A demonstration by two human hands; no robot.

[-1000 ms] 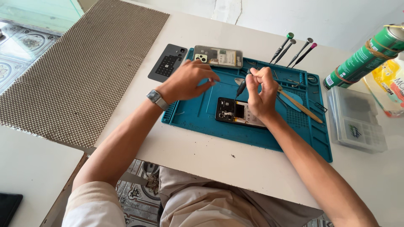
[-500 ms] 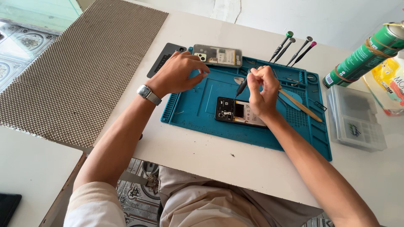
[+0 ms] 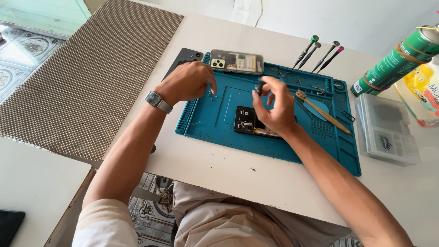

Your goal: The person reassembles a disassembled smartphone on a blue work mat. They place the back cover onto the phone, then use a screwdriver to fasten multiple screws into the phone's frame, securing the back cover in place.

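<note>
My right hand grips a small dark screwdriver by its handle, held over an opened phone that lies with its insides up on the teal repair mat. My left hand, with a wristwatch on it, hovers over the mat's upper left part, its fingers curled down toward the mat. Whether it pinches some small part is too fine to see. A phone frame with camera lenses rests on the mat's far edge, just beyond my left hand.
A dark back panel lies left of the mat. Several screwdrivers and a bamboo brush sit at the mat's right. Further right are a green spray can, a clear plastic box and a yellow bag. A brown mesh sheet covers the left.
My left hand has moved left, away from the opened phone to the mat's upper left corner. My right hand has stayed over the phone with the screwdriver.
</note>
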